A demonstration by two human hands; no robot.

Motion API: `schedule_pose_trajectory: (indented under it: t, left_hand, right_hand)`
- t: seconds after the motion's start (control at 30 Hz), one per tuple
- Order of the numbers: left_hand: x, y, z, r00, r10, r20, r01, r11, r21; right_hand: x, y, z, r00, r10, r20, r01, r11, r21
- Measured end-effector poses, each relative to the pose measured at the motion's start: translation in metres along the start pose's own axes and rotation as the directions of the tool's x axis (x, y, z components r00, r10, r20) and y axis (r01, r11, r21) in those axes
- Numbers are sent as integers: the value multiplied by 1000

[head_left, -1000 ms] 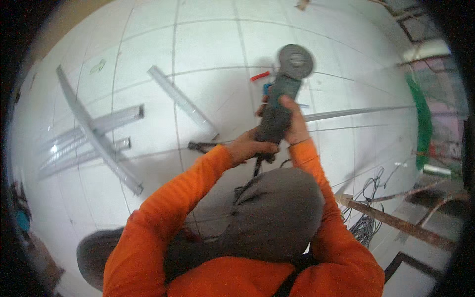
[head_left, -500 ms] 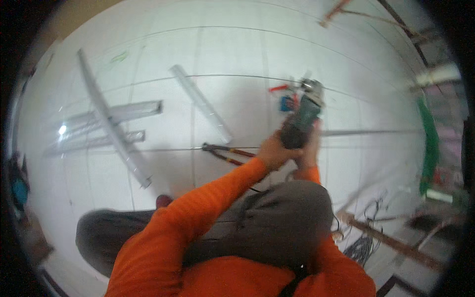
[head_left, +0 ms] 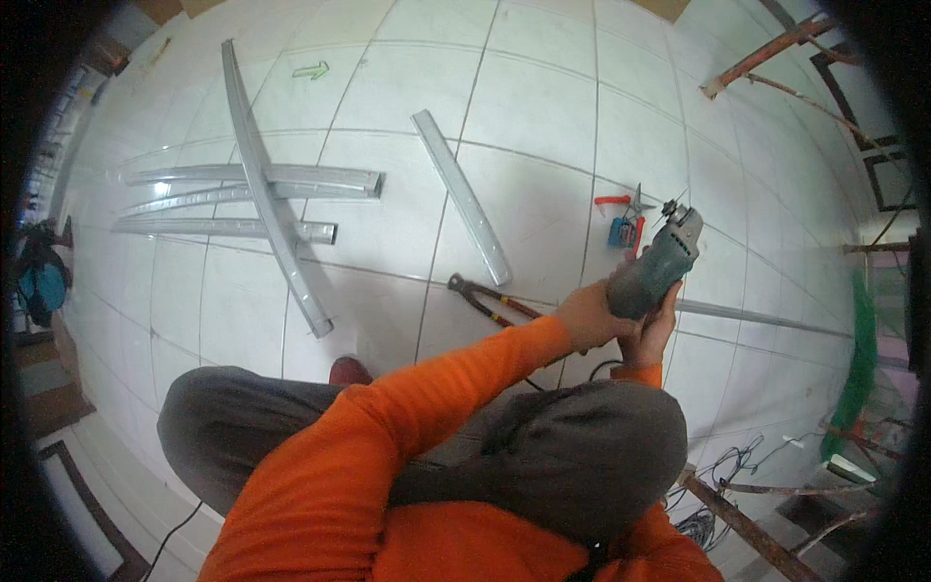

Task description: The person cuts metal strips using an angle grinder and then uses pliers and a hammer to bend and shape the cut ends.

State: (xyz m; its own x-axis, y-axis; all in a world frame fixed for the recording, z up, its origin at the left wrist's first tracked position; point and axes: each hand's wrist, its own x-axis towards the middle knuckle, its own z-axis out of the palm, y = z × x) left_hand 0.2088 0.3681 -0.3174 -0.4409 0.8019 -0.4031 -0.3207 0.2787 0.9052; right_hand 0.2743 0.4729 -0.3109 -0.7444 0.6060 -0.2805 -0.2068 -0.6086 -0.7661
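Both my hands hold a dark green-grey angle grinder above the floor, its metal head tilted up and away to the right. A small dark fitting shows on the head; I see no large disc there. My left hand wraps the rear of the body. My right hand grips it from the right and below, its fingers partly hidden. Just beyond the grinder lie a red-handled cutting tool and a small blue object. Left of my hands are long-handled pincers, partly covered by my left forearm.
A short metal channel lies ahead on the tiled floor. Several longer channels cross at the left. A thin metal strip runs rightward from my hands. Rusty scaffold legs, green netting and coiled cable are at the right.
The view has shifted, so the floor items sit farther right in it and look sharper. The grinder has come slightly nearer and to the right, away from the red-handled tool. Both hands keep their hold.
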Motion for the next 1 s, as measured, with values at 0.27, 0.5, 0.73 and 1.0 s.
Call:
schedule_pose_trajectory:
  t: [0.27,0.5,0.73,1.0]
  left_hand:
    - [0,5,-1,984,174,-43,-166,973,158]
    - [9,-6,6,994,28,108,-34,998,57]
    - [1,-3,6,987,47,-154,7,943,333]
    - [-6,-33,9,961,243,-130,-149,853,500]
  right_hand:
    - [17,3,-14,996,-26,91,9,984,177]
    - [18,0,-26,988,7,152,-36,981,190]
    - [5,-3,-10,998,36,-50,-44,986,-163]
    - [23,-24,-37,979,181,-94,-204,848,-489]
